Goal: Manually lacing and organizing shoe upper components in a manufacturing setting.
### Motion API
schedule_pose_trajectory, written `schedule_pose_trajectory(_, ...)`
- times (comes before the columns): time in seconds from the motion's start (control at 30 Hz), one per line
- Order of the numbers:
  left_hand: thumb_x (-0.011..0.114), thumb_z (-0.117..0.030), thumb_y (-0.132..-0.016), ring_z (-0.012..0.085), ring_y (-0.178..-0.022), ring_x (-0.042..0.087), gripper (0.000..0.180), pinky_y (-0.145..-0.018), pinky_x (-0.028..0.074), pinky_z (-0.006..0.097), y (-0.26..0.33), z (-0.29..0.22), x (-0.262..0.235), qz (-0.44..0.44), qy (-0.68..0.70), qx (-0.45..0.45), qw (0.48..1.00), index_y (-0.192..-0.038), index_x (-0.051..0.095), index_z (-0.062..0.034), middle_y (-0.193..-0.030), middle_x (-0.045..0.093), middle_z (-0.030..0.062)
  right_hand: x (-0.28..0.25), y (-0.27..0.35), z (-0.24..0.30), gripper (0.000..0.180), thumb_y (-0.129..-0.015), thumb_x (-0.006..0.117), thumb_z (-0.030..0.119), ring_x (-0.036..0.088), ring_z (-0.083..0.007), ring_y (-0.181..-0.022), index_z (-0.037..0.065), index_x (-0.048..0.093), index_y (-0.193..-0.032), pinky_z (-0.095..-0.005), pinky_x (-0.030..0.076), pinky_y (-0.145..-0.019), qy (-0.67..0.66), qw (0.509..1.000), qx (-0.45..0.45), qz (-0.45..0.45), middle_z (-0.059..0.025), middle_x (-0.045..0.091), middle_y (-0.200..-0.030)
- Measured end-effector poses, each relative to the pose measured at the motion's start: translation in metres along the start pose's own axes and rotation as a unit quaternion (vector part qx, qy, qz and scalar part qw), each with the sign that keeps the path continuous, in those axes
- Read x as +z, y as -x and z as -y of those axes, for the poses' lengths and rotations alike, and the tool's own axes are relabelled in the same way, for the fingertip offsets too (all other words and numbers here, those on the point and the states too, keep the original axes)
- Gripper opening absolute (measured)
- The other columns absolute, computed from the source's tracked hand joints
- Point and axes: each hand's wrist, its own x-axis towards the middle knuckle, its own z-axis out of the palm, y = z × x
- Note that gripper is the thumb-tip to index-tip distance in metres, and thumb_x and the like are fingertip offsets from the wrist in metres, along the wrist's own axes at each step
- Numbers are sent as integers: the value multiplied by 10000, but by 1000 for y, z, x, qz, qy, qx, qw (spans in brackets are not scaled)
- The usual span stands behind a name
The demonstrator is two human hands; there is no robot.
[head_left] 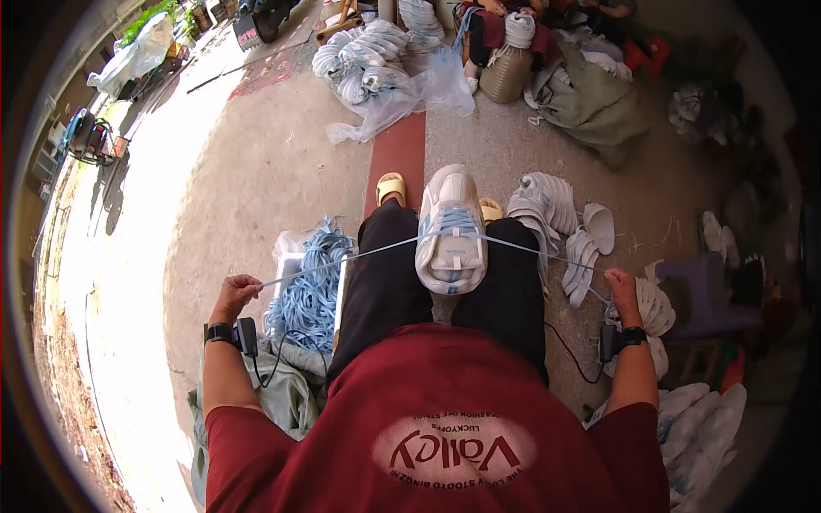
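Note:
A white shoe upper with pale blue lacing stands between my knees, its rounded toe pointing away from me. From its upper eyelets one light blue shoelace runs out to both sides. My left hand, fingers pinched together, grips the lace's left end out past the lace pile. At the far right, my right hand is closed on the other end, with a short tail hanging below it. Both stretches look nearly straight. What supports the shoe from below is hidden.
Loose blue laces fill a white box by my left leg. White shoe uppers lie stacked right of my feet, near a purple stool. Ahead are bundled uppers, a plastic bag, a green sack and another person.

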Motion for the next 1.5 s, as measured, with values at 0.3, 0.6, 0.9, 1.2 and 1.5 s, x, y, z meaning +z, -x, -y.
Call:
schedule_pose_trajectory(0.3, 663, -108, -775, 56, -483, 477, 59, -452, 373, 200, 33, 74, -65, -32, -68, -122, 990, -748, 653, -57, -603, 597, -7, -59, 92, -91, 187, -789, 557, 142, 440, -76, -528, -13, 594, -691, -263, 347, -489, 86, 988, 126, -39, 23, 495, -576)
schedule_pose_trajectory(0.6, 775, -231, -637, 158, -518, 549, 254, -493, 417, 318, 5, 91, 24, -114, -156, -88, 977, -645, 656, -6, -561, 599, 73, -52, 105, -215, 97, -561, 649, 145, 555, -224, -494, 102, 603, -486, -359, 435, -503, 660, 728, -111, 147, -82, 564, -514)
schedule_pose_trajectory(0.9, 592, -195, -860, 65, -607, 558, 112, -540, 433, 177, -27, -115, 181, 372, 187, 29, 909, -813, 596, -93, -723, 613, -11, 86, -27, 79, 84, -718, 615, 75, 616, -157, -640, 6, 589, -678, -281, 472, -590, -117, 914, 111, 371, -92, 641, -696)
schedule_pose_trajectory(1.2, 636, -138, -790, 58, -635, 483, 98, -592, 394, 212, -64, -183, 246, 285, 77, 129, 947, -745, 575, -75, -667, 508, -46, 176, -79, 189, 136, -627, 652, 103, 524, -213, -554, 4, 559, -628, -336, 413, -533, 191, 921, -219, 259, -128, 545, -600)
schedule_pose_trajectory(1.5, 612, -42, -809, 44, -772, 478, 119, -726, 394, 202, -65, -159, 265, 219, 176, 191, 941, -720, 543, -82, -807, 545, -55, 220, -64, 166, 199, -675, 693, 52, 480, -137, -567, 6, 517, -594, -303, 385, -557, -225, 960, -166, 9, -9, 465, -548)
